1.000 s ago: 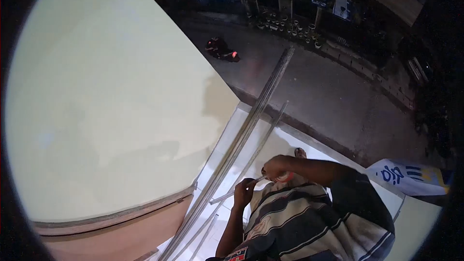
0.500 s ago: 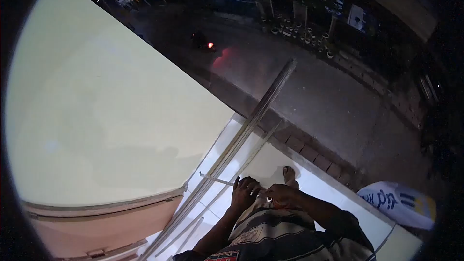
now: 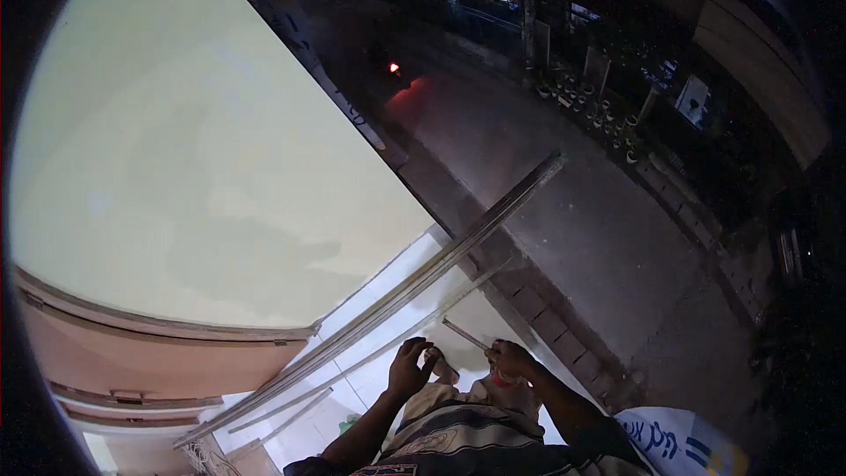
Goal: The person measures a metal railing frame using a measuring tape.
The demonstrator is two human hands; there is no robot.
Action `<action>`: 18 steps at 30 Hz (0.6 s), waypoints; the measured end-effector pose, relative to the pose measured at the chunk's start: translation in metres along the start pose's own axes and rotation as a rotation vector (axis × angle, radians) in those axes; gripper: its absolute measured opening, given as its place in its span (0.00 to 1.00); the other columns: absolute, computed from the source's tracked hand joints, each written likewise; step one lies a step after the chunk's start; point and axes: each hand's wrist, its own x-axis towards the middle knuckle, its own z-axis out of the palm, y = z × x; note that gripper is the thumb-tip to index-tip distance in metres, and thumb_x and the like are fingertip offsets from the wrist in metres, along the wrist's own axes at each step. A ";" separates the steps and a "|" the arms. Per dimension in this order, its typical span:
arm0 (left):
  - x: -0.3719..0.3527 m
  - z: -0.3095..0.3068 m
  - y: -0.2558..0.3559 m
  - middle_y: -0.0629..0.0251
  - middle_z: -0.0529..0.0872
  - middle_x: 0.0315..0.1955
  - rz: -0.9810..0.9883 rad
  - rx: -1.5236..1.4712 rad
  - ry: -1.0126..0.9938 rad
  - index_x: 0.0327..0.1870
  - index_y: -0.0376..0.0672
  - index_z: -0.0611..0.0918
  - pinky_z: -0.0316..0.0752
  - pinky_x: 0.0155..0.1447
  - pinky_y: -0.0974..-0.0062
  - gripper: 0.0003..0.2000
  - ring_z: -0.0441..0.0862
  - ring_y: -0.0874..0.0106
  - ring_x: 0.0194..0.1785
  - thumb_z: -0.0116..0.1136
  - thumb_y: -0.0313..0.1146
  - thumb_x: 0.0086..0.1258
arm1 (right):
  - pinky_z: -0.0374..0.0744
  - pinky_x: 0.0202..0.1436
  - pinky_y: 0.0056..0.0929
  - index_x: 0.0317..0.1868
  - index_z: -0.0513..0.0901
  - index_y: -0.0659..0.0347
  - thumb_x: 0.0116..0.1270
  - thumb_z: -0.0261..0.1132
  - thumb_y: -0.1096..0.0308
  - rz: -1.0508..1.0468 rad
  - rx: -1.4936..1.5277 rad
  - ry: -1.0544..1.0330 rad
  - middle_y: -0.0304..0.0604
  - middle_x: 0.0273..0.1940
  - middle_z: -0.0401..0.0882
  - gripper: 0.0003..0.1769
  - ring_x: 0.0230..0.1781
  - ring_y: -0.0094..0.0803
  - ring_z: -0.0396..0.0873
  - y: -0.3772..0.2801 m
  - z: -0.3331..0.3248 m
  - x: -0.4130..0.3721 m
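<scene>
My right hand [image 3: 509,358] pinches one end of a thin short metal strip [image 3: 463,333] that points up and to the left. My left hand [image 3: 409,367] is raised beside it, fingers curled, just left of the strip's lower part; whether it touches the strip I cannot tell. Both hands are in front of my striped shirt [image 3: 493,441]. A foot shows between the hands on the white floor [image 3: 370,383].
Long metal profiles [image 3: 423,269] lean diagonally from lower left to upper right against a pale yellow wall [image 3: 176,150]. Shorter strips [image 3: 282,410] lie on the floor. A brick edge [image 3: 546,317] borders a dark street below. A white printed bag [image 3: 670,441] sits at lower right.
The view has swung to the right and down. My right hand now holds the short strip angled up-left instead of level, and my left hand has drawn slightly away from it.
</scene>
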 end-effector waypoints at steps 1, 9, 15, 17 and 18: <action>-0.002 0.002 -0.002 0.54 0.81 0.56 -0.020 -0.001 -0.019 0.54 0.45 0.83 0.77 0.60 0.60 0.16 0.80 0.53 0.59 0.64 0.40 0.68 | 0.81 0.46 0.42 0.39 0.86 0.64 0.72 0.59 0.49 -0.005 -0.005 -0.002 0.53 0.36 0.87 0.23 0.40 0.46 0.86 0.002 0.000 0.002; -0.012 0.017 -0.004 0.54 0.81 0.56 -0.194 -0.117 -0.153 0.54 0.44 0.83 0.78 0.59 0.61 0.17 0.80 0.54 0.59 0.63 0.42 0.69 | 0.80 0.49 0.41 0.42 0.86 0.65 0.73 0.58 0.46 0.017 0.053 -0.088 0.52 0.39 0.88 0.27 0.41 0.44 0.87 -0.002 -0.003 0.005; -0.014 0.020 -0.016 0.54 0.82 0.56 -0.176 -0.163 -0.165 0.53 0.44 0.83 0.78 0.58 0.61 0.16 0.82 0.55 0.56 0.63 0.42 0.68 | 0.79 0.51 0.42 0.44 0.86 0.64 0.72 0.58 0.45 0.055 -0.009 -0.070 0.53 0.40 0.87 0.27 0.43 0.46 0.86 -0.023 -0.006 -0.003; -0.016 0.019 -0.021 0.53 0.83 0.54 -0.205 -0.156 -0.181 0.53 0.44 0.83 0.79 0.58 0.61 0.17 0.83 0.55 0.54 0.63 0.42 0.68 | 0.79 0.51 0.42 0.44 0.86 0.64 0.72 0.58 0.45 0.080 -0.036 -0.092 0.53 0.41 0.87 0.27 0.44 0.46 0.86 -0.025 -0.005 0.001; -0.018 0.018 -0.023 0.53 0.83 0.54 -0.205 -0.160 -0.178 0.53 0.44 0.83 0.79 0.58 0.61 0.17 0.83 0.55 0.54 0.63 0.42 0.68 | 0.79 0.51 0.43 0.43 0.86 0.64 0.72 0.59 0.45 0.083 -0.069 -0.107 0.53 0.41 0.87 0.27 0.44 0.47 0.86 -0.024 -0.002 0.003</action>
